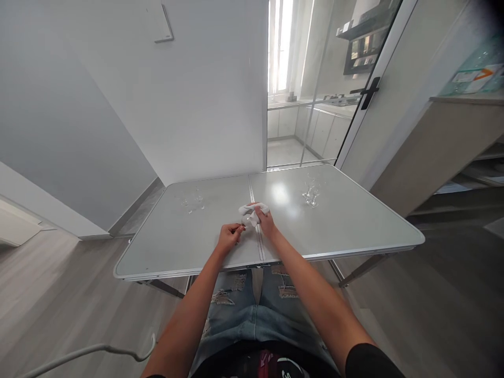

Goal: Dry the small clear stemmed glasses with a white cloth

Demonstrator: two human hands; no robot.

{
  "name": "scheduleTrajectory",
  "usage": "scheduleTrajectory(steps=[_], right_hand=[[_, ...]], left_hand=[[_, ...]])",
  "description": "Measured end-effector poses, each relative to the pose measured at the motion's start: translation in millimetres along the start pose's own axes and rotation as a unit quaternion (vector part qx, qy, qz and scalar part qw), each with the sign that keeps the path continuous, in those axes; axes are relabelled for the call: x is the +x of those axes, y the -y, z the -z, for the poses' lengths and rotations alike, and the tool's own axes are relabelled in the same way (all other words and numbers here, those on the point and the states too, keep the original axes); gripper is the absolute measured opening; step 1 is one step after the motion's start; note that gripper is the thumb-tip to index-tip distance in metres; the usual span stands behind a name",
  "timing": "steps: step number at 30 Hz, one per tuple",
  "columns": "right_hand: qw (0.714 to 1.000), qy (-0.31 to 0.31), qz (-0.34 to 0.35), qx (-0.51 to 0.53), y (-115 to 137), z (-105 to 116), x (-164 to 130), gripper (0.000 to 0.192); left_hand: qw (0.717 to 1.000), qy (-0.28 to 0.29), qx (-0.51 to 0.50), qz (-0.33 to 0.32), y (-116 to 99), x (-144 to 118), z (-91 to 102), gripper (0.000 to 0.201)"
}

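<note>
Over the middle of the table, near its front edge, both of my hands are close together. My left hand is closed, its fingertips pinching the near end of a small clear glass. A white cloth is bunched in my right hand and pressed around the far part of the glass. The cloth hides much of the glass, so its full shape cannot be made out.
Several small clear glasses stand together at the table's back right. More clear glasses are at the back left, hard to see. A wall rises behind the table, beside a glass door with a black handle.
</note>
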State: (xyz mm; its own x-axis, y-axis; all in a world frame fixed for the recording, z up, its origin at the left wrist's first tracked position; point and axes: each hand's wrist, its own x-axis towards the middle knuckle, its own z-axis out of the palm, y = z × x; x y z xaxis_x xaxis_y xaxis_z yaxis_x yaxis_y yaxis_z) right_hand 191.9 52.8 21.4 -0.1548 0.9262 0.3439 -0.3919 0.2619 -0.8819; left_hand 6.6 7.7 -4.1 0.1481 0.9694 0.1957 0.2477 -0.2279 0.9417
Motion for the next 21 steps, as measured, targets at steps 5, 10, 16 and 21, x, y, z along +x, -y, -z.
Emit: scheduleTrajectory(steps=[5,10,16,21], right_hand=[[0.922,0.184,0.146,-0.307,30.2,2.8,2.7,0.031],[0.844,0.315,0.201,-0.386,35.5,-3.6,-7.6,0.054],[0.865,0.269,0.208,-0.369,22.1,-5.2,-17.7,0.045],[0.917,0.148,0.172,-0.328,22.8,-16.5,-3.6,0.023]], left_hand=[[0.999,-0.029,0.018,-0.017,7.7,5.2,0.3,0.050],[0.997,-0.070,-0.001,-0.018,11.9,7.6,0.9,0.051],[0.999,-0.044,-0.024,-0.020,10.2,4.2,-0.4,0.049],[0.999,-0.036,0.019,-0.027,11.7,4.3,-0.2,0.058]])
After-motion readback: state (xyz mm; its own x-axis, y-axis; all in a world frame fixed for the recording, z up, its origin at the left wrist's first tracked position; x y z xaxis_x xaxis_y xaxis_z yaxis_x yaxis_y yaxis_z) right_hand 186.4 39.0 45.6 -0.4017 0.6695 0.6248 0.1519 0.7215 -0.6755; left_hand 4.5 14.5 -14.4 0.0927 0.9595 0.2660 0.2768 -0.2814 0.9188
